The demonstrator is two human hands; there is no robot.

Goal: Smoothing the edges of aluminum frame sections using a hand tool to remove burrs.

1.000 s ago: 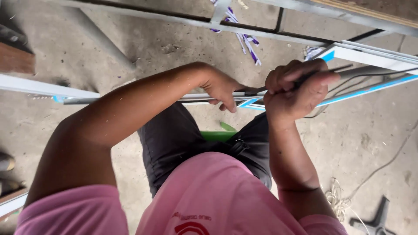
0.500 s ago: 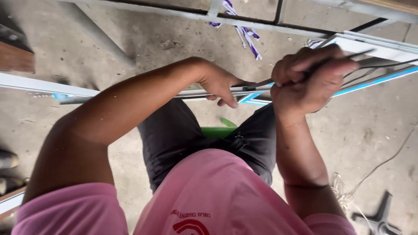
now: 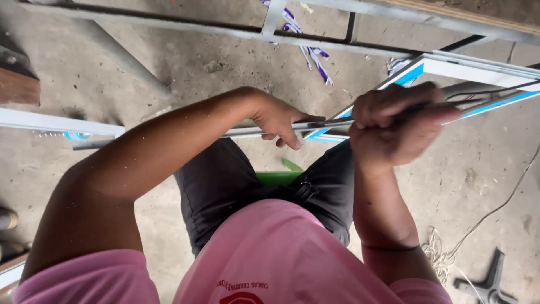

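My left hand [image 3: 281, 119] grips a long thin grey metal bar [image 3: 169, 138] that runs level across my front. My right hand [image 3: 396, 126] is closed in a fist around a thin dark strip [image 3: 484, 93] that runs off to the right beside the bar. Behind the fist lies a white frame section with blue protective film [image 3: 484, 67], its corner pointing toward my left hand. I look down over my pink shirt [image 3: 281, 259] and dark shorts [image 3: 225, 186].
A white profile [image 3: 56, 121] lies at the left. Grey metal rails [image 3: 197, 25] cross the concrete floor at the top, with torn blue-and-white film scraps [image 3: 312, 53]. A green object [image 3: 278, 177] shows between my legs. A thin cord [image 3: 495, 208] and a black cross-shaped stand [image 3: 489, 284] are at the lower right.
My right fist has shifted slightly right along the dark strip and turned. My left hand keeps its grip on the bar. The view has tilted a little.
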